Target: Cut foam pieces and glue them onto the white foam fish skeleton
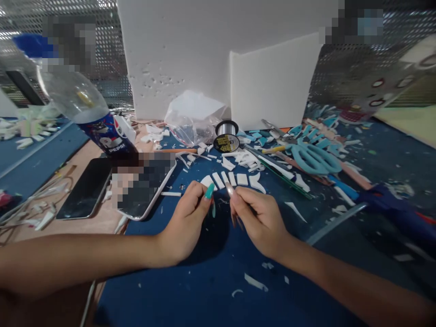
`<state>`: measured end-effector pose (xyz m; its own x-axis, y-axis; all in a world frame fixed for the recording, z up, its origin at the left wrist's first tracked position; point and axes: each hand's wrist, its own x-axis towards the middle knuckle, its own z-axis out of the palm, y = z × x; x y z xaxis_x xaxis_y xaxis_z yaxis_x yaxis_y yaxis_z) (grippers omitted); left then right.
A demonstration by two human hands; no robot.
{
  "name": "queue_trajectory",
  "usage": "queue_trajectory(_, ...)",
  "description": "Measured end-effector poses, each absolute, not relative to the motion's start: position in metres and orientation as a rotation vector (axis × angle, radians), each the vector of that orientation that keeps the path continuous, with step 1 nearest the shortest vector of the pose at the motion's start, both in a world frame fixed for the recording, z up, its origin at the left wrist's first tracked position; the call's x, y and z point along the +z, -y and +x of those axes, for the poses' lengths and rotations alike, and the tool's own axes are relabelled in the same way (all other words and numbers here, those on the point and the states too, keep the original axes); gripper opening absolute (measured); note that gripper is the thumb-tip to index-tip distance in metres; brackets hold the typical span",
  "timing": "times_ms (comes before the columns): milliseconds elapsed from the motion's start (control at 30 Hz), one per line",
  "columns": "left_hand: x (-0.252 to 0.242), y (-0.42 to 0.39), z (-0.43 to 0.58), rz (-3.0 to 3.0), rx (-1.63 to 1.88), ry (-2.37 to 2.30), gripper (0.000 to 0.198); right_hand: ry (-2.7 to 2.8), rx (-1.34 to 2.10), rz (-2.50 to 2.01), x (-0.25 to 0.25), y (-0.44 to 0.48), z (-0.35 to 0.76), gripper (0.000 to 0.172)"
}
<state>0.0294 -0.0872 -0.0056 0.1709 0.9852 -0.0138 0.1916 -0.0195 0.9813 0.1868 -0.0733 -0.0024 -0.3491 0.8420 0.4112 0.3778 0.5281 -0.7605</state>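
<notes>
Over the blue mat (pixel 204 295), my left hand (pixel 186 222) is closed, thumb against curled fingers, with long teal nails. My right hand (pixel 260 220) faces it a short gap away, also pinched closed, with long pale nails. Whatever either hand holds is too small or hidden to make out; a fine thread between them cannot be confirmed. Just beyond the fingertips lies a curved row of white foam pieces (pixel 241 180), partly covered by the hands. Behind the row stands a spool of clear line (pixel 227 136) with a black and yellow label.
Two phones (pixel 85 188) and a Pepsi bottle (pixel 102 131) are at the left. Blue-handled scissors (pixel 315 156), pens and foam scraps lie at the right. A blue tool (pixel 395 213) sits at the far right. White foam boards (pixel 272 86) and a plastic bag (pixel 190 120) stand behind.
</notes>
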Motion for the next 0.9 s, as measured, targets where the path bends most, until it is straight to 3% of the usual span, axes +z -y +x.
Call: queue_trajectory(900, -0.0058, 0.0898, 0.0242, 1.398, 0.904, -1.092, 0.022, 2.045, 0.576, -0.917, -0.0049, 0.0766, 0.1857, 0.027)
